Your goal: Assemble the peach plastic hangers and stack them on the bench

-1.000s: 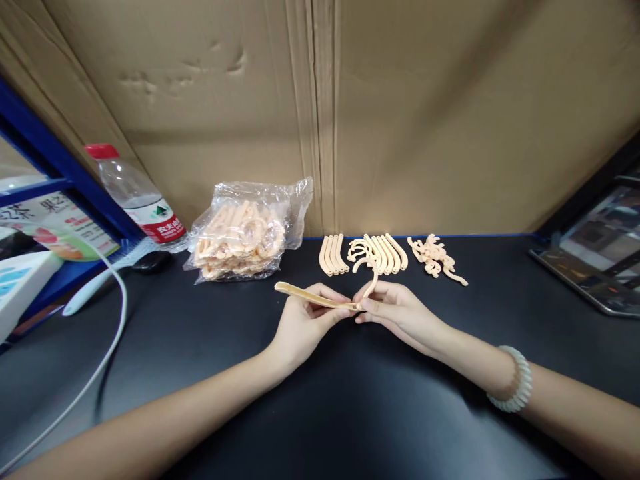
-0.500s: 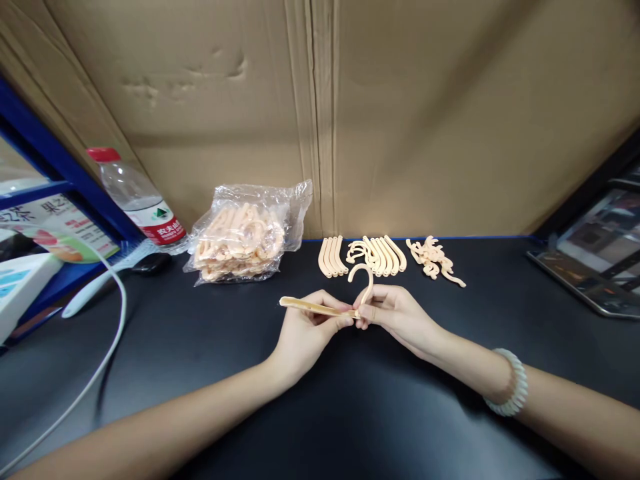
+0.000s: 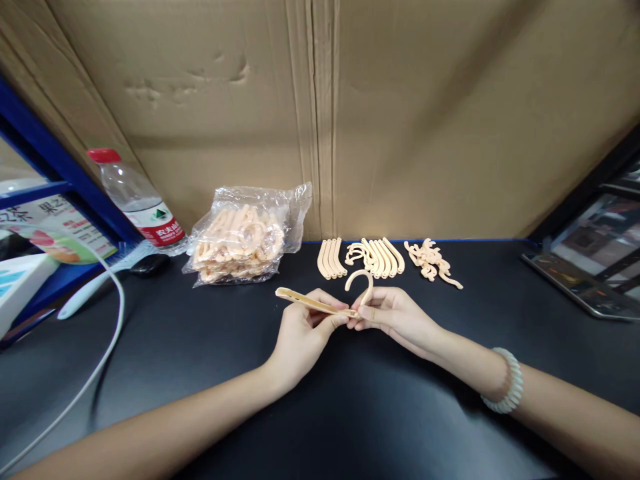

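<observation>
Over the dark table, my left hand (image 3: pixel 303 337) is closed on a pale peach hanger arm (image 3: pixel 300 298), a slim curved strip pointing left with its hollow side showing. My right hand (image 3: pixel 397 317) pinches a hanger hook (image 3: pixel 369 288) of the same colour, its curve rising above the fingers. The two pieces meet between my fingertips; how they join there is partly hidden. Beyond my hands lie a short row of hanger arms (image 3: pixel 331 259), a second row of arms (image 3: pixel 385 259) with hooks at its left end, and a loose pile of hooks (image 3: pixel 430 259).
A clear plastic bag (image 3: pixel 245 240) of peach parts sits at the back left, beside a red-capped bottle (image 3: pixel 150 210). A white cable (image 3: pixel 113 340) runs along the left side. Cardboard (image 3: pixel 425 120) stands behind. A dark-framed glossy panel (image 3: pixel 595 267) is at the right.
The hanger arm's left end has tipped slightly upward and left. The hook has leaned a little and sits slightly lower. Both hands keep their grip close together.
</observation>
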Demonstrator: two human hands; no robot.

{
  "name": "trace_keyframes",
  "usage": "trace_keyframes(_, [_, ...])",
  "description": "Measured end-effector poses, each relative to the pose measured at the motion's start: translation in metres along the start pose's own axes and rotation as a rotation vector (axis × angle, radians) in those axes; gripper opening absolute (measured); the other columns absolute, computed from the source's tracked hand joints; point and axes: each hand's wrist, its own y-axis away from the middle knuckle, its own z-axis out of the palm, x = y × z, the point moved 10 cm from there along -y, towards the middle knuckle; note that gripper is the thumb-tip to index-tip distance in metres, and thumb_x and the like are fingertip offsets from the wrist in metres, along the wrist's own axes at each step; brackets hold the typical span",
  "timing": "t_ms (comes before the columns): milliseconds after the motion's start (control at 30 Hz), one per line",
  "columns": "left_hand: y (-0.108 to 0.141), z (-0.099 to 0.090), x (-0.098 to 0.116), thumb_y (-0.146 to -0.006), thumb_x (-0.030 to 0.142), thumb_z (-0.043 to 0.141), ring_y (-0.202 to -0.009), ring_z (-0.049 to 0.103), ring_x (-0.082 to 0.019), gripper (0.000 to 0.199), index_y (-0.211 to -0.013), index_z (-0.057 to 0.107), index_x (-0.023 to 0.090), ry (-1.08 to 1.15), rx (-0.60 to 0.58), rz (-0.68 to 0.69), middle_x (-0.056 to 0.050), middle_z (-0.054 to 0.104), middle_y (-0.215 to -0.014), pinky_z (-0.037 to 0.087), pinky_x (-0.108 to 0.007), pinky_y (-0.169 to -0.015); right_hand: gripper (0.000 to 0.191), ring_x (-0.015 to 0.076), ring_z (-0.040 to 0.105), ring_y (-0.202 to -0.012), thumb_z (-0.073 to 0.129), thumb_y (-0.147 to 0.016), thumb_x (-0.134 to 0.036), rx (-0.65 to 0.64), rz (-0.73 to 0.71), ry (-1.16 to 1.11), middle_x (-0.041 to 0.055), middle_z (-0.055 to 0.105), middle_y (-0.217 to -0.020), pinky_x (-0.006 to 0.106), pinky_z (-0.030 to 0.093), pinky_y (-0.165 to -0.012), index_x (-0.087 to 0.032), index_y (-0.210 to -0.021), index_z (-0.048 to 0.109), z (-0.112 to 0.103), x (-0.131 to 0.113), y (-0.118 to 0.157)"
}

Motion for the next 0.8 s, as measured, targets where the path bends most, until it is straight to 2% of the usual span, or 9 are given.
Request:
trace_keyframes(133, [-0.001,-0.003,-0.001,-0.070,0.022,0.073,-0.076,0.067,-0.018,0.012,-0.075,0.064,0.016,-0.036,0.021,0.016,-0.001,0.067,-0.075,0.055,-0.029,-0.073,0.021,0.0103,0.056,-0.065,0.081,-0.068,-0.031,0.058,-0.017,-0.036,0.0012,0.063,-0.073,0.024,0.048,-0.062,-0.015,-0.076,0.070,-0.004,-0.002,-0.001])
trace_keyframes(233, [-0.001,-0.003,-0.002,-0.071,0.022,0.073,-0.075,0.066,-0.017,0.012,-0.075,0.063,0.016,-0.043,0.020,0.017,-0.001,0.067,-0.074,0.055,-0.027,-0.072,0.022,0.0101,0.055,-0.061,0.082,-0.066,-0.029,0.067,-0.020,-0.020,0.0003,0.061,-0.067,0.023,0.047,-0.057,-0.015,-0.077,0.070,-0.006,-0.002,-0.002])
trace_keyframes(467, [0.001,-0.001,0.003,-0.071,0.020,0.072,-0.073,0.066,-0.018,0.010,-0.074,0.064,0.016,-0.069,0.007,0.042,-0.002,0.068,-0.075,0.053,-0.027,-0.069,0.020,0.0121,0.060,-0.071,0.083,-0.065,-0.028,0.073,-0.016,-0.025,0.0022,0.065,-0.078,0.024,0.052,-0.064,-0.016,-0.075,0.070,-0.008,0.000,-0.001])
trace_keyframes(600, [0.003,0.000,0.008,-0.074,0.020,0.071,-0.072,0.066,-0.018,0.007,-0.074,0.066,0.016,-0.139,-0.001,0.075,-0.003,0.068,-0.074,0.051,-0.027,-0.067,0.020,0.0137,0.062,-0.077,0.082,-0.067,-0.030,0.019,0.001,-0.018,0.0028,0.065,-0.082,0.025,0.054,-0.068,-0.016,-0.075,0.071,-0.003,0.001,-0.002])
trace_keyframes(800, [0.004,0.000,0.007,-0.075,0.020,0.071,-0.075,0.067,-0.018,0.006,-0.075,0.066,0.017,-0.107,0.004,0.074,-0.002,0.069,-0.075,0.053,-0.026,-0.069,0.021,0.0150,0.064,-0.084,0.079,-0.072,-0.032,-0.039,0.031,-0.054,0.0038,0.067,-0.084,0.031,0.053,-0.081,-0.016,-0.082,0.070,-0.002,0.005,-0.003])
